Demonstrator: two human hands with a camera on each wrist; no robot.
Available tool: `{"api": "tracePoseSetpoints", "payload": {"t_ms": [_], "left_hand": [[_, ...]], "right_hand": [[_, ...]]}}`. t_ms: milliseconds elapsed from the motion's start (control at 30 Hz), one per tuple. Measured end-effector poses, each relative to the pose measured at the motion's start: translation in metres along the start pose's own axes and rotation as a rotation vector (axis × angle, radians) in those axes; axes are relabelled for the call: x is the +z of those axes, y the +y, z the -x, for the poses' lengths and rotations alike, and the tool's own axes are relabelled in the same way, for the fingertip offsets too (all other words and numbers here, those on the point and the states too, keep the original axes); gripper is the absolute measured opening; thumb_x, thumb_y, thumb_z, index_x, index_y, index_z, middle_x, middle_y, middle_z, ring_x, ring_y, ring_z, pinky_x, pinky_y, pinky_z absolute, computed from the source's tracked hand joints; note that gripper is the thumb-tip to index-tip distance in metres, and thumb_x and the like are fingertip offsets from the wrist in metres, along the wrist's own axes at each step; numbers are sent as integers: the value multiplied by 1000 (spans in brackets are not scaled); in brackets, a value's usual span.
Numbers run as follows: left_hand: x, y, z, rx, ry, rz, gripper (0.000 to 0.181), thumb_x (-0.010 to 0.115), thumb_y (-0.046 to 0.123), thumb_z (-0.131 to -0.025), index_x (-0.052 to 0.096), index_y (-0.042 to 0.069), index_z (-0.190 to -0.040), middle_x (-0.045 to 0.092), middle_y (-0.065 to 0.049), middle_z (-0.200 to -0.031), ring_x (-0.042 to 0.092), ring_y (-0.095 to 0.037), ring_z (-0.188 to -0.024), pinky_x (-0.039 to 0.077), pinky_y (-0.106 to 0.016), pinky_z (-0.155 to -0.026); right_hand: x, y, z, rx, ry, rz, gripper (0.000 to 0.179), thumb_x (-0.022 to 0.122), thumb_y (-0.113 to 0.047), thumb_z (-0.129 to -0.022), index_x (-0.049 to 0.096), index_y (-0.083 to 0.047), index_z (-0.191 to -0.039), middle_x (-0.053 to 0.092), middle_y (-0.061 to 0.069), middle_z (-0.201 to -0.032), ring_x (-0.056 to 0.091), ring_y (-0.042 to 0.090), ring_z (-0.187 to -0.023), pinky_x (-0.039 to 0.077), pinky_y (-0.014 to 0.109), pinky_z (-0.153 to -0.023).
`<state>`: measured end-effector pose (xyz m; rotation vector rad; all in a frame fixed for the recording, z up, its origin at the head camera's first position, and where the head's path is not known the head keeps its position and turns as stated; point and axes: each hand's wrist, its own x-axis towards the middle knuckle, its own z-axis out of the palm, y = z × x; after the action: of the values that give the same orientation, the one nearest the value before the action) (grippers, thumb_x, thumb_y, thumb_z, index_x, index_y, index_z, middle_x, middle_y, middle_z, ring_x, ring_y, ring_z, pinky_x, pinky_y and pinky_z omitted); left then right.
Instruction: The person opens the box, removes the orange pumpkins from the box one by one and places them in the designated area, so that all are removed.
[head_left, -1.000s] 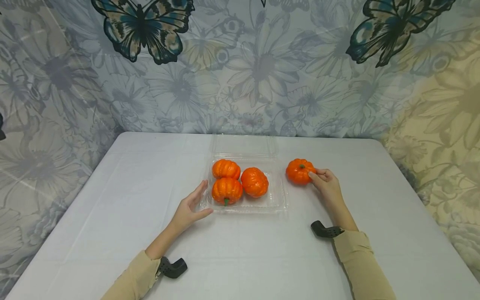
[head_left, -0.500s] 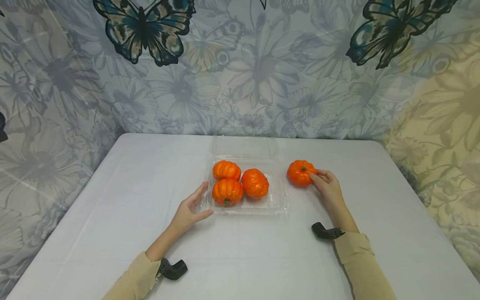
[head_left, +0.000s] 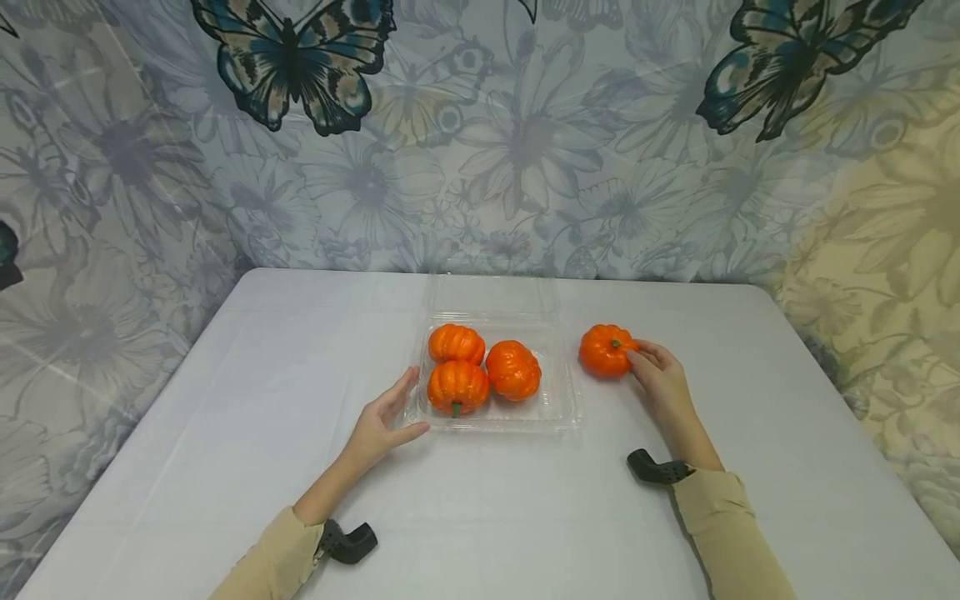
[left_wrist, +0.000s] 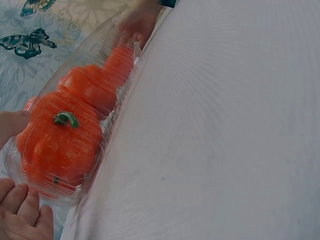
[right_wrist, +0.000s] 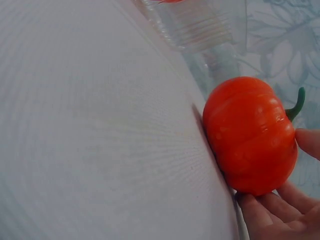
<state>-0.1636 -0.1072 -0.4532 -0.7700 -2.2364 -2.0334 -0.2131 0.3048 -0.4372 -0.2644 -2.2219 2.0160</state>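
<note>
My right hand [head_left: 663, 385] pinches a small orange pumpkin [head_left: 602, 351] between thumb and fingers, on the tabletop right of a clear plastic clamshell box [head_left: 561, 407]. Its green stem [right_wrist: 297, 105] points sideways in the right wrist view. Three more orange pumpkins sit inside the box: one at the back left [head_left: 455, 343], one at the front left [head_left: 457, 387] and another at the middle right [head_left: 513, 371]. At the box's left edge is my left hand [head_left: 377, 427], fingers spread and relaxed around the corner; its thumb [left_wrist: 12, 125] overlaps the box side in the left wrist view.
The box's transparent lid [head_left: 491, 293] lies folded back toward the far table edge. A white cloth covers the table [head_left: 517, 517]. Behind it hangs a floral backdrop [head_left: 525, 167] with large butterflies.
The pumpkin at my right hand has turned slightly, its stem shifting toward that hand. My left hand holds its place at the box. The head view has shifted a little.
</note>
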Motion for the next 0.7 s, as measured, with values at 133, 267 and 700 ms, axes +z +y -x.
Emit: {"api": "tracePoseSetpoints", "payload": {"t_ms": [133, 267, 700], "left_hand": [[0, 1, 0, -10, -3, 0, 77, 65, -16, -72, 23, -10, -136, 22, -23, -140, 21, -32, -128, 22, -20, -101], [1, 1, 0, -16, 1, -2, 76, 66, -14, -72, 24, -9, -136, 23, -22, -140, 21, -30, -128, 22, -20, -101], [2, 5, 1, -6, 21, -21, 75, 69, -11, -72, 28, -9, -135, 27, -21, -139, 25, -29, -127, 24, -27, -101]], "right_hand": [[0, -1, 1, -2, 20, 33, 56, 58, -23, -88, 38, 11, -127, 52, -4, -99, 51, 3, -89, 44, 12, -76], [-2, -5, 4, -26, 78, 70, 51, 55, -23, -89, 41, 8, -127, 53, 1, -106, 50, 4, -93, 43, 12, -77], [4, -28, 10, -288, 185, -61, 34, 58, -3, -86, 50, 9, -117, 58, 8, -111, 52, 14, -104, 41, 15, -85]]}}
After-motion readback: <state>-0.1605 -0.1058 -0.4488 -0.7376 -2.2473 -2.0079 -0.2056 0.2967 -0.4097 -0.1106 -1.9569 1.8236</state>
